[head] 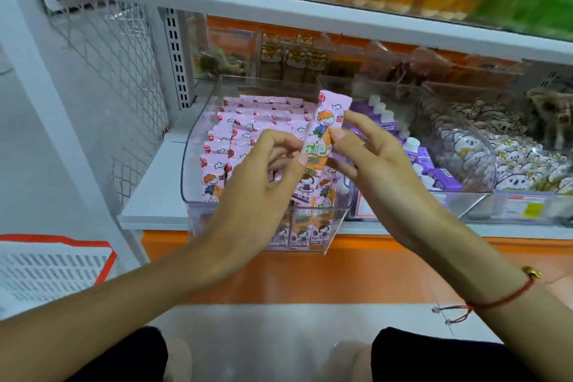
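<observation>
A long pink snack packet (325, 130) with a cartoon child printed on it stands nearly upright above a clear plastic bin (198, 130). My right hand (369, 155) pinches the packet's right edge between thumb and fingers. My left hand (263, 170) holds its left side, thumb on the front, fingers curled. Inside the bin, several identical pink packets (226, 146) stand in neat rows. The bin sits on a white shelf (148, 195) with an orange front strip.
Right of the pink bin, clear bins hold purple cartons (428, 164) and panda-print sweets (496, 161). An upper shelf (217, 0) carries more bins. A white mesh panel (117, 71) closes the left side. A white and red basket (52, 263) sits low left.
</observation>
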Demonstrator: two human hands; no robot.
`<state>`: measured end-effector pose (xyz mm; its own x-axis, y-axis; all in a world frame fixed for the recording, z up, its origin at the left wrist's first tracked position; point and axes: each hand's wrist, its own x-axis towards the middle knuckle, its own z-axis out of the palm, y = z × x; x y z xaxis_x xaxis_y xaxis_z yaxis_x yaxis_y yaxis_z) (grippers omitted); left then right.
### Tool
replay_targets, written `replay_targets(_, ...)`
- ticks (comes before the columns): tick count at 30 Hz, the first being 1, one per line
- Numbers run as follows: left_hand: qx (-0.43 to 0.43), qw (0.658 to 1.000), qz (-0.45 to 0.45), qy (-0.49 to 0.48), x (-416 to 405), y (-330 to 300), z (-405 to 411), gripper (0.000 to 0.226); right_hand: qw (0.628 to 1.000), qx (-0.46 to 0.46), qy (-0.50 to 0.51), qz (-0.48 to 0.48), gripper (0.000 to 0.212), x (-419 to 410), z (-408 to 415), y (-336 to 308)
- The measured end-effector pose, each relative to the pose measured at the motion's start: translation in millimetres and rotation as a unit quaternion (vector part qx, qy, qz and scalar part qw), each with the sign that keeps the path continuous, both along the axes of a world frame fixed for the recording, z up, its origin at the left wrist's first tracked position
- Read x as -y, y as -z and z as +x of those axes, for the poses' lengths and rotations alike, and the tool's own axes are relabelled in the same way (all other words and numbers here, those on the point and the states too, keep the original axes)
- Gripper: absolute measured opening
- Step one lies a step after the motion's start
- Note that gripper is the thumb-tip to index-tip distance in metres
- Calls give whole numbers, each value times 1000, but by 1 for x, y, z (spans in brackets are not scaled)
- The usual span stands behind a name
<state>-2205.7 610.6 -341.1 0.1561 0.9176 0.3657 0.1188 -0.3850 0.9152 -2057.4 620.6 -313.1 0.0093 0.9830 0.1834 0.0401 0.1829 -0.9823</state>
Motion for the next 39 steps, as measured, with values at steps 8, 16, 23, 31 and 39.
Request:
replay_targets(8, -44, 999, 15, -24, -3, -3, -11, 33, 998, 0, 35, 52, 33, 5, -3, -3)
replay_targets(16, 61, 977, -170, 116, 2, -9, -11, 18, 997, 49, 61, 8, 40, 3, 0, -2)
replay_targets(23, 84, 951, -249, 164, 2, -10, -13, 29, 998, 36, 51, -24, 32, 2, 3, -1)
replay_targets(31, 38, 973, -196, 112, -2, -13, -19, 23, 998, 49, 5, 33, 36, 6, 3, -5)
replay_targets(39, 17, 987, -87, 132, -3, -15, -25, 40, 973, 130, -93, 164, 34, 16, 1, -7)
